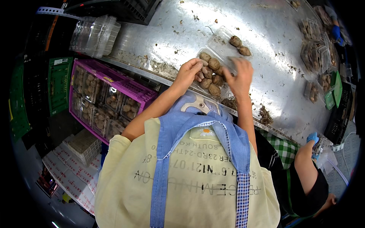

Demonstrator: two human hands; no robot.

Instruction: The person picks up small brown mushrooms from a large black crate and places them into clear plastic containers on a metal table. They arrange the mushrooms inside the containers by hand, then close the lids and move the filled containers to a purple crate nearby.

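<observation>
A clear plastic clamshell box (205, 49) lies opened at the table's near edge, its lid (222, 38) folded away from me. Several round, brown, rough-skinned tubers (214, 89) fill its near half, and two more tubers (235, 41) lie by the lid. At the box's left side, my left hand (189, 75) has its fingers curled on a tuber, partly hidden by them. My right hand (241, 76) hovers over the box's right side, blurred at the fingertips. Its thumb is apart from the fingers, close to the tubers, and nothing shows between them.
Left of me, a purple crate (149, 97) holds packed clamshells; stacked clear boxes (96, 37) stand beyond it. Dirt and root scraps (265, 115) litter the metal table (167, 34). Filled boxes (315, 53) line the far right. At right, another person's blue-gloved hand (313, 137) shows.
</observation>
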